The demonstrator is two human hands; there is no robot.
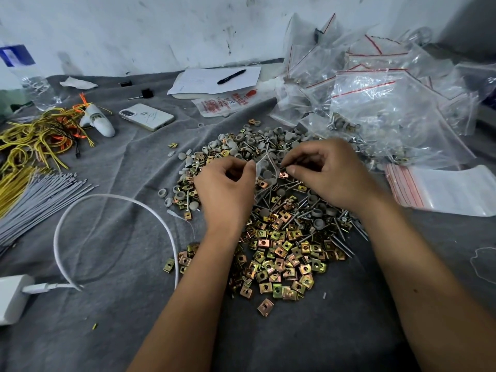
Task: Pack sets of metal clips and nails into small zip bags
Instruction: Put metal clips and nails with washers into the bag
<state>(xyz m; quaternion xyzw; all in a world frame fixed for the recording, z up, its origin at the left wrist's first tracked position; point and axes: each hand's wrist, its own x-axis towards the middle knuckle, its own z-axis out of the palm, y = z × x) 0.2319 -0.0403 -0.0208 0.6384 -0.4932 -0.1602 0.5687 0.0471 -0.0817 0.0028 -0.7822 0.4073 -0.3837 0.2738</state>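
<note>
1. I see the left hand (225, 183) pinching one edge of a small clear bag (264, 169), held open above the middle of the pile; grey caps show through its film.
2. The right hand (327, 173) grips a few nails (295, 161), long axes running roughly left-right, tips toward the bag mouth, with a copper clip (283, 174) at the thumb.
3. Loose clips (279, 259) spread toward me on the grey cloth (107, 331); screws and caps (236, 146) lie beyond.
4. Filled bags (389, 103) heap at right rear, flat empty ones (440, 189) just right of the pile.
5. A white cable (112, 200) curves left of the clips; bare cloth lies nearest me.
</note>
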